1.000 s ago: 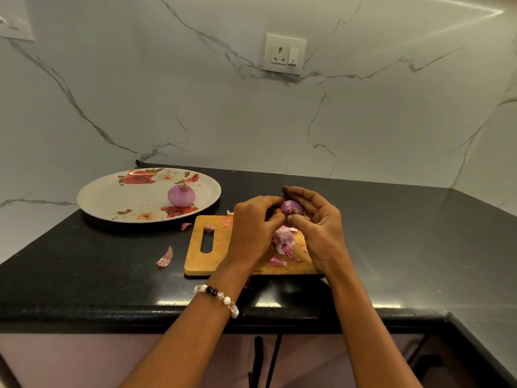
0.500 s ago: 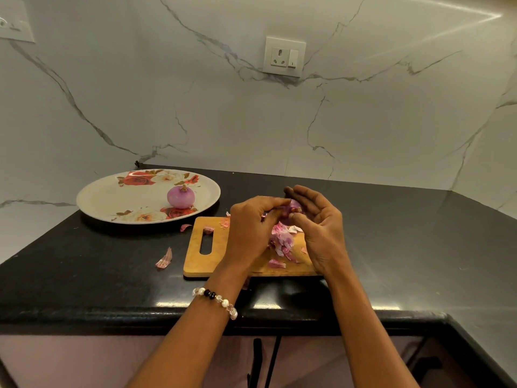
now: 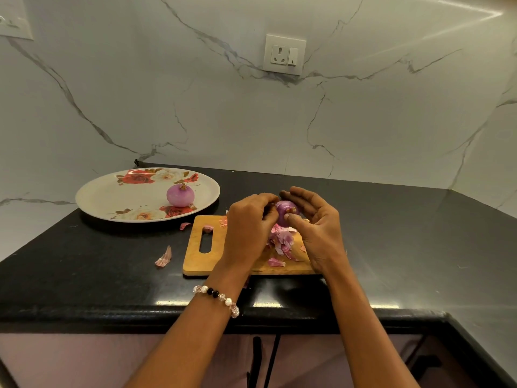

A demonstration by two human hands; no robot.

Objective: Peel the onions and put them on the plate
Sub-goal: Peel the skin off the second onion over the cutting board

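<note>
Here the onion sits between both hands over the board, root end facing the camera. The right hand cups it, thumb pinching at the root; the left hand curls against its left side. The plate lies to the left, nearer the left hand, holding one peeled onion

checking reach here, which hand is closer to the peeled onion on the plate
Left. The left hand is just right of the plate, nearer the peeled onion; the right hand sits farther right, beyond the held onion.
</note>
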